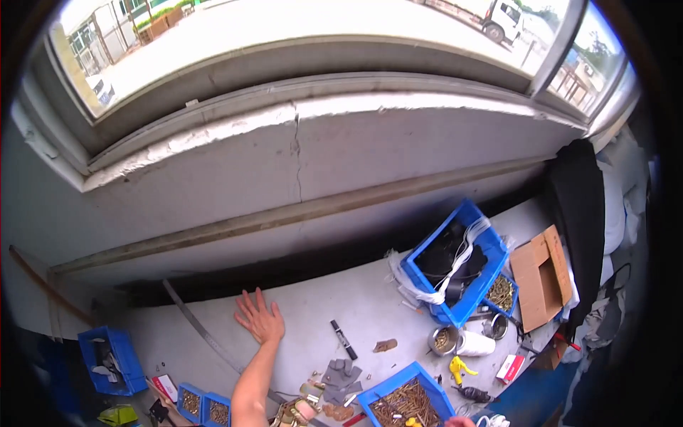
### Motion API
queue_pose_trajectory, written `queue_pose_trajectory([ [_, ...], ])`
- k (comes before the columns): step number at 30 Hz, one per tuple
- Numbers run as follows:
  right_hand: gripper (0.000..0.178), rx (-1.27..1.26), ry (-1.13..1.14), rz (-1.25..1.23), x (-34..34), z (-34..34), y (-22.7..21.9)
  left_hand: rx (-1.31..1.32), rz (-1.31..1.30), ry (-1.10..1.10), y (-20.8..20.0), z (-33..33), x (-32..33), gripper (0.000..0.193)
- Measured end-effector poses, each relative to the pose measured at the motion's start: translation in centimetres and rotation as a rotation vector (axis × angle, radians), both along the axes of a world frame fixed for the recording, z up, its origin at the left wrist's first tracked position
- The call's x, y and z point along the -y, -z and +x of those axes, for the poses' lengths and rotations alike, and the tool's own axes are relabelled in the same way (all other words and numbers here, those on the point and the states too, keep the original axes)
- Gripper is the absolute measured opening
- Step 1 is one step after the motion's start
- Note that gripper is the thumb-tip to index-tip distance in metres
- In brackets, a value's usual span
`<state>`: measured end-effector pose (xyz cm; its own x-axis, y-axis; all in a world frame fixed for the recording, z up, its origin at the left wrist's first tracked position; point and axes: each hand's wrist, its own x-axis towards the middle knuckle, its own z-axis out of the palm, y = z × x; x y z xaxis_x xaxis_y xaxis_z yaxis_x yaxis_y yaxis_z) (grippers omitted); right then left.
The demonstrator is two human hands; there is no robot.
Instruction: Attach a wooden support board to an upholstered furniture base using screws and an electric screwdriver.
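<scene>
My left hand (260, 318) lies flat and open on the grey worktable (356, 306), fingers spread and pointing toward the wall, with nothing in it. Its forearm comes up from the lower edge. To its right on the table lies a black marker (343, 339). Only a sliver of my right hand (460, 422) shows at the bottom edge, beside a blue bin of brass-coloured parts (403, 400); what it holds is hidden.
A large blue bin (459, 262) with black items and white cord stands at the right, an open cardboard box (542, 275) beyond it. Small metal cups (443, 340), grey gloves (340, 376), a yellow tool (459, 368), a long metal strip (206, 334) and a blue crate (110, 359) lie around.
</scene>
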<state>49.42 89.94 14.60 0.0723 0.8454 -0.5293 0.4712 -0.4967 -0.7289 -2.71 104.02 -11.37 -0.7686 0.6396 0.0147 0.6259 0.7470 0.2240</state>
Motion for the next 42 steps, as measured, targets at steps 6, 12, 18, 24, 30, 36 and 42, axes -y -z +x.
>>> queue_pose_trajectory([
  [6,0.025,0.175,-0.464,0.252,-17.4,-13.3,7.9,0.095,-0.052,-0.045,-0.2,-2.2,0.1,0.067],
  [12,0.042,0.770,-0.421,0.759,-27.8,-14.2,9.9,0.111,-0.106,-0.008,-0.6,-2.4,-0.1,0.068],
  [18,0.035,0.821,-0.722,0.464,-30.0,-9.0,14.5,-0.003,-0.124,-0.019,0.5,-3.5,1.8,0.069],
  [24,0.021,0.938,-0.691,0.415,-30.2,-7.8,13.3,0.294,-0.313,-0.048,0.2,-1.7,-1.2,0.067],
  [30,0.028,0.679,-0.928,0.471,-26.5,-14.5,12.3,0.028,-0.262,-0.011,-0.4,-3.2,1.0,0.061],
  [36,0.029,0.455,-0.745,0.240,-19.6,-20.7,10.4,-0.165,-0.159,0.075,1.3,-2.5,0.3,0.059],
  [42,0.035,0.361,-0.769,0.030,-18.5,-23.9,12.4,-0.172,-0.199,0.082,1.6,-2.1,0.0,0.059],
])
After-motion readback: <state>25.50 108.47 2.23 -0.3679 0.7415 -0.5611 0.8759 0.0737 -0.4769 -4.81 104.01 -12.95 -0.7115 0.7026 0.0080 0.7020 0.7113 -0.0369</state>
